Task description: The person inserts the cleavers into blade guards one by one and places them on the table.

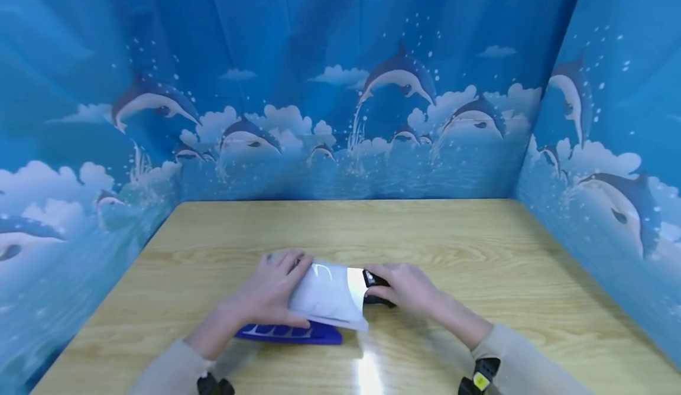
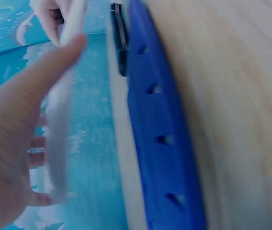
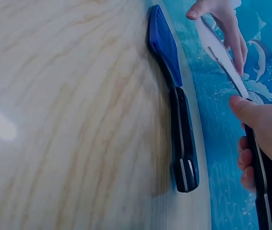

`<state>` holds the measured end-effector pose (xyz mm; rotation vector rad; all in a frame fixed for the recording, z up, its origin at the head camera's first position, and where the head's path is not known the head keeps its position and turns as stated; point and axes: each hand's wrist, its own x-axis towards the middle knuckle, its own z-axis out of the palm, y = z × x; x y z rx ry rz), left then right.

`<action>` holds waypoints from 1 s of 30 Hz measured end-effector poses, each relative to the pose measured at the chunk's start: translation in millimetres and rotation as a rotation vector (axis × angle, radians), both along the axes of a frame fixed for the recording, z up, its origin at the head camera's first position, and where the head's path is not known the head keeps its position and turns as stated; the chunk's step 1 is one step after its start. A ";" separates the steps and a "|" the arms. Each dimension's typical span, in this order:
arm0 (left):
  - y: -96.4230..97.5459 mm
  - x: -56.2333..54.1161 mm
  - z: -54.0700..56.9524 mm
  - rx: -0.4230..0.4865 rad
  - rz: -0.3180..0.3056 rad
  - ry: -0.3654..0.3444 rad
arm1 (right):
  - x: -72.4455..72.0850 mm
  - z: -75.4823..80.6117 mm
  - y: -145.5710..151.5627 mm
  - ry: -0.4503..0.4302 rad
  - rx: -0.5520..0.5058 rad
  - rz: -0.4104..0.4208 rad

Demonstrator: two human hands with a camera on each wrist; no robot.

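Observation:
Above the tabletop, a broad-bladed knife [image 1: 356, 286] is held level between both hands, its blade mostly inside a pale, see-through sleeve [image 1: 327, 294]. My left hand [image 1: 273, 293] holds the sleeve by its left end, thumb on one face and fingers on the other. Around the black handle [image 3: 265, 184] curls my right hand [image 1: 408, 288]. Beneath them a second knife lies on the table, its black riveted handle [image 3: 182, 136] sticking out of a blue slotted blade guard [image 2: 161, 139]. The sleeve hides much of that guard in the head view.
The wood-grain table [image 1: 468, 235] stretches behind and to both sides of the hands. A blue dolphin-print curtain [image 1: 298, 40] hangs along its back and sides. Bright glare [image 1: 369, 374] shows on the tabletop near the front.

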<state>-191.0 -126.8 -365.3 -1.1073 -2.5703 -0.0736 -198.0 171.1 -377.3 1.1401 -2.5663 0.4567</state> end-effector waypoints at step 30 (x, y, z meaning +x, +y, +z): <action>-21.9 -88.0 4.3 -0.085 0.258 -0.381 | -94.5 4.7 0.5 -0.451 -0.158 -0.325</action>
